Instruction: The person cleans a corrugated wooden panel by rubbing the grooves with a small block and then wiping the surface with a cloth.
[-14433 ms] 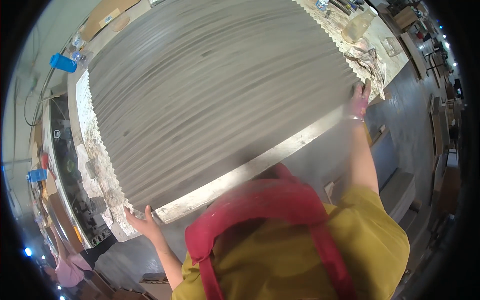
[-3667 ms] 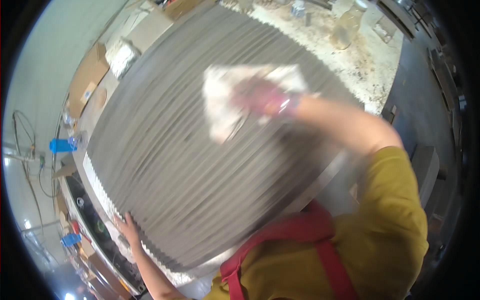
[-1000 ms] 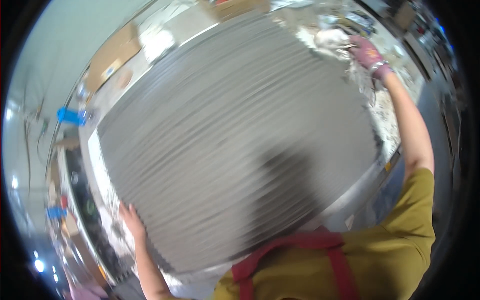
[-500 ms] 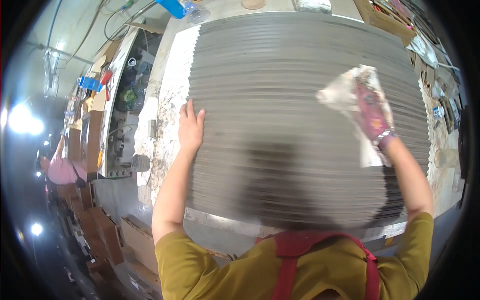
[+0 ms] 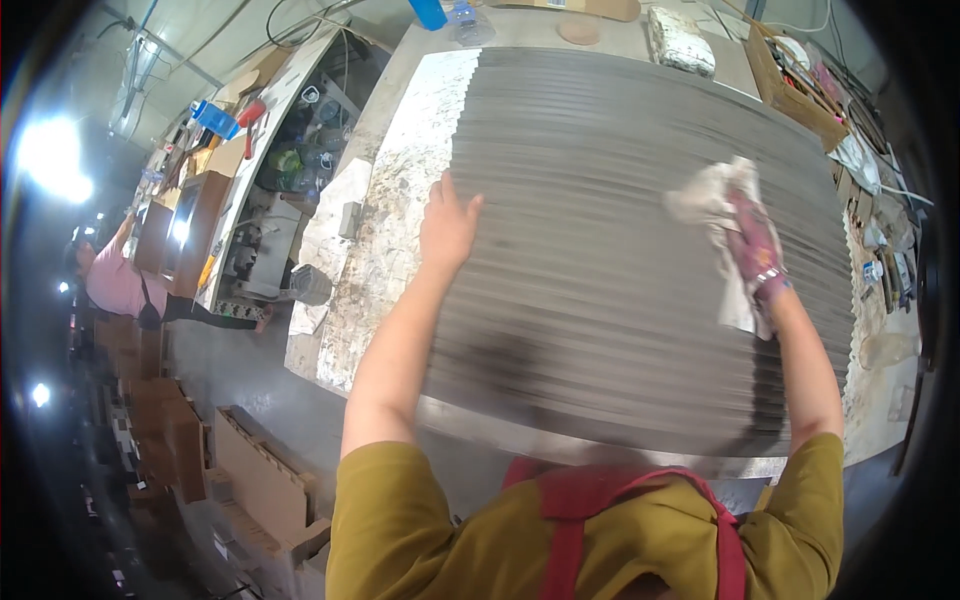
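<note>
A wide grey ridged panel of closely set, wavy strips lies across the table before me. My left hand is bare and rests on the panel's left edge, fingers stretched out and thumb apart. On the right side of the panel, my right hand wears a dark red glove and is closed on a whitish cloth. The cloth is pressed to the ridges, bunched ahead of the fingers, with a loose end hanging toward me under the wrist. Motion blurs its left edge.
Stained white sheeting borders the panel's left side. A wooden box of tools and a wrapped white block stand at the far right. Another person works at the left, beside a shelf bench; cardboard boxes sit on the floor.
The view has turned, so the panel's left side appears farther right. My right hand and the cloth sit slightly nearer me. My left hand stays on the panel's left edge.
</note>
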{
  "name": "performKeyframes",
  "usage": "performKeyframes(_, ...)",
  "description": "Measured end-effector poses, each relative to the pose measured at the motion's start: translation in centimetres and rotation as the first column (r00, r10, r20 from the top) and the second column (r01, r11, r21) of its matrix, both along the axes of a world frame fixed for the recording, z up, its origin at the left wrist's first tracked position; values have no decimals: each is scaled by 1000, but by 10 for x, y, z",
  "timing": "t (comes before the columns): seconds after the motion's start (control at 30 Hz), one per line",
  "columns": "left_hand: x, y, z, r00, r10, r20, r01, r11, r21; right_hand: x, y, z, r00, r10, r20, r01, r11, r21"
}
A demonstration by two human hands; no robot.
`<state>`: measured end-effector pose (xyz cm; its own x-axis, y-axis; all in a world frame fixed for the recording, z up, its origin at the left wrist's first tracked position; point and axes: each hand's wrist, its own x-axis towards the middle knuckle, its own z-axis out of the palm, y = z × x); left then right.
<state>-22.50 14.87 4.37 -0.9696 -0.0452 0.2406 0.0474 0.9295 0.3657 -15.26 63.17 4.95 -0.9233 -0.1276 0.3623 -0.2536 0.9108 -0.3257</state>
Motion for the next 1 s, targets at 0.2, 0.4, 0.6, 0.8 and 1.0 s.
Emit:
performKeyframes(0.2, 1, 10, 12, 993, -36, 111, 24, 994, 104, 15, 45, -8, 958, -277, 71, 257, 944, 209)
performKeyframes(0.4, -8, 0, -12, 995, -104, -14, 104, 969, 225, 7, 118, -71, 983, -136, 126, 159, 967, -199)
performKeyframes(0.6, 4, 1, 21, 991, -40, 131, 27, 994, 104, 1, 153, -108, 977, -153, 149, 205, 865, -458)
performKeyframes(0.8, 9, -5, 12, 992, 13, 122, -18, 999, 40, -15, 129, -101, 980, -160, 119, 186, 950, -251)
performKeyframes(1.0, 5, 1, 14, 993, 0, 121, -4, 999, 32, -16, 134, -98, 973, -183, 138, 215, 938, -272)
